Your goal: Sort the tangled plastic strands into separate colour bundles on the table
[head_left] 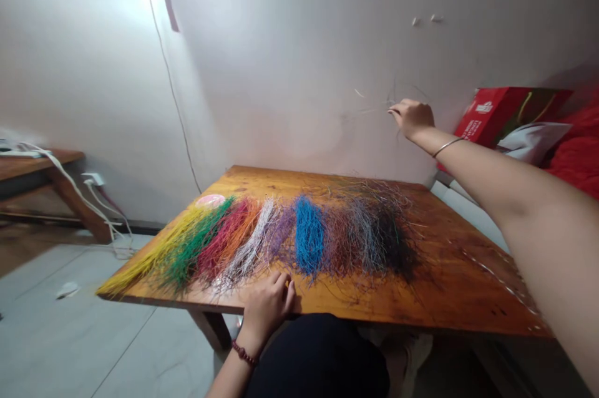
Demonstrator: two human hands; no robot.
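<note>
- the right hand [412,117] is raised well above the far right corner of the wooden table [449,279], fingers pinched shut on a few thin pale strands [374,108] that trail leftward in front of the white wall [299,61]; the strands are fine, wiry and slightly curved, and motion blur makes their number hard to tell.
- a thin bangle [447,146] circles the right wrist.
- the left hand [269,304] rests at the near edge of the table, fingers curled loosely, fingertips touching the lower ends of the silver-white bundle [250,245]; i cannot tell whether it grips any strand.
- a dark red bead bracelet [243,353] sits on the left wrist.
- across the table lie sorted bundles of thin strands, side by side: yellow bundle [150,254], green bundle [196,242], red bundle [224,239], then silver-white, purple bundle [281,232] and blue bundle [309,236].
- right of the blue lies a loose mixed tangle [374,229] of dark, grey and reddish strands, unsorted and spreading.
- a red box [496,112] leans by the wall at the right.
</note>
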